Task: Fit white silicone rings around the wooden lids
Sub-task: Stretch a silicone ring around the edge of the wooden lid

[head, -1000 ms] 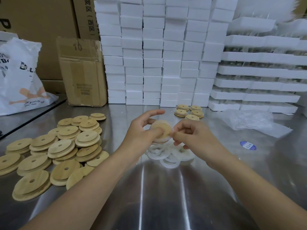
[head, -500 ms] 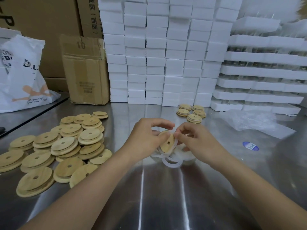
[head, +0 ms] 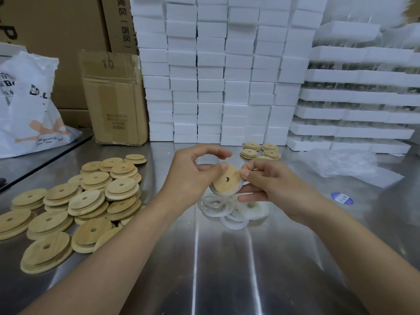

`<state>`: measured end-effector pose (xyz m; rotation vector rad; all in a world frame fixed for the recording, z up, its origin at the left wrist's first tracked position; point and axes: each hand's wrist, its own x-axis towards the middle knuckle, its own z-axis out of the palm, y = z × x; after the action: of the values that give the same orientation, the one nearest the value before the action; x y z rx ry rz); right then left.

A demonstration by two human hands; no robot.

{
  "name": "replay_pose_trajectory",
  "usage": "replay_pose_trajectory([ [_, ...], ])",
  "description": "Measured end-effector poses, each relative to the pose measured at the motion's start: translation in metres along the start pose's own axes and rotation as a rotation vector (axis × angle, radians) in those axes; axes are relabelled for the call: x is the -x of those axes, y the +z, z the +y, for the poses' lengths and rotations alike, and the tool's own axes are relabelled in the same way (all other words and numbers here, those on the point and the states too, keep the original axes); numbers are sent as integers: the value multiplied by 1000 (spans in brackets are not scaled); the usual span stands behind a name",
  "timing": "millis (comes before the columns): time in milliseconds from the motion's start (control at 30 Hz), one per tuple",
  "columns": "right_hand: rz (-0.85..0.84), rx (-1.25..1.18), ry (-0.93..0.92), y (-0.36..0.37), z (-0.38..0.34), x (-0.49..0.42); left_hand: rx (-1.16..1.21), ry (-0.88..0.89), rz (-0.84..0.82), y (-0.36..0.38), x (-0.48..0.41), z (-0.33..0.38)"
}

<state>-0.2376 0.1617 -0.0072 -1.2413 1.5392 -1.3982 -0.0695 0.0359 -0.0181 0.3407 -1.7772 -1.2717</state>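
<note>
Packing workshop, steel worktable (head: 227, 269), stacked white foam boxes (head: 211, 71), cardboard cartons (head: 113, 98), heaps of wooden lids (head: 91, 201)

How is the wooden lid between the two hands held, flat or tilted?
Tilted. The wooden lid shows its holed face to the camera, pinched by the left hand and right hand.

We hold one lid (head: 223, 183) between our hands above the middle of the counter (head: 227, 269), the left hand (head: 191, 176) gripping its left edge and the right hand (head: 270, 185) pinching its right edge. Just below, a heap of rings (head: 227, 212) lies on the counter. A spread pile of lids (head: 75, 201) lies to the left. A small cluster of lids (head: 261, 151) sits behind our hands, before a wall of stacked foam blocks (head: 216, 76). A cardboard box (head: 113, 98) stands left of the blocks, with a bag (head: 29, 105) further left. Stacked trays (head: 359, 94) stand at the right rear, a plastic sheet (head: 345, 164) before them and a sticker (head: 342, 198) nearer us.
</note>
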Motion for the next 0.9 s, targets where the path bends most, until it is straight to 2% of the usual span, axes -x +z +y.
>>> replay_pose_trajectory([
  [200, -58, -4, 1, -4, -2, 1, 2, -29, -17, -1, 0, 1],
  [433, 45, 173, -69, 0, 4, -1, -89, -108, -164, -2, 3, -8],
  [700, 178, 173, -38, 12, 12, -2, -124, -82, -42, 3, 5, -16],
  [800, 224, 244, -87, 15, 12, -3, -120, -83, -26, 3, 5, -15],
  [900, 199, 271, -140, 13, 10, -4, -113, -77, -29, 1, 2, -10],
])
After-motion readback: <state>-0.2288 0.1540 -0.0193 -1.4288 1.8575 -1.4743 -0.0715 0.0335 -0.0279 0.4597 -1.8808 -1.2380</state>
